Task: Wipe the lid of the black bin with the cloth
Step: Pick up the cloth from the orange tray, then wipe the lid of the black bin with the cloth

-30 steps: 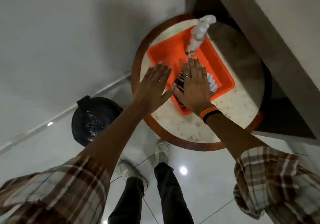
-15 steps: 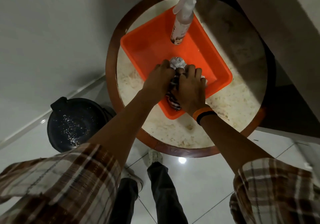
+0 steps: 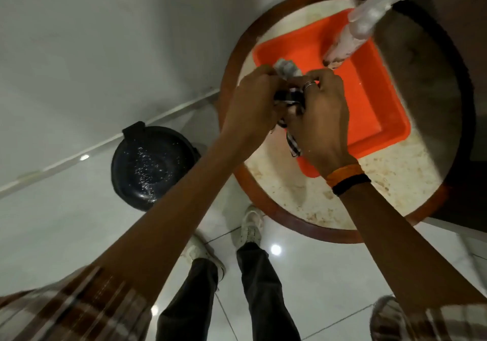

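Head camera looked straight down over my two outstretched forearms, with plaid sleeves at the bottom corners. On the left, the black bin (image 3: 154, 166) stood on the pale tiled floor beside a grey wall, its round lid (image 3: 151, 162) closed and flecked with white specks or droplets. It sat just beside the round table (image 3: 290, 190) and well apart from my hands. Below, my dark trousers and white shoes (image 3: 251, 226) showed on the tiles. Moving right, my left hand (image 3: 253, 103) was curled closed around one side of the cloth (image 3: 287, 69), a bunched striped piece, pale at the top and darker lower down. My right hand (image 3: 324, 111), wearing a ring and with orange and black bands at the wrist, was closed around the other side, so both hands gripped the cloth together, with a loose end hanging below the fingers. The hands were above the near left part of an orange tray (image 3: 369, 108) that rested on the table's mottled cream top. Farther right, a white spray bottle (image 3: 361, 32) stood in the tray's far corner, blurred. A dark surface bordered the table on the right.
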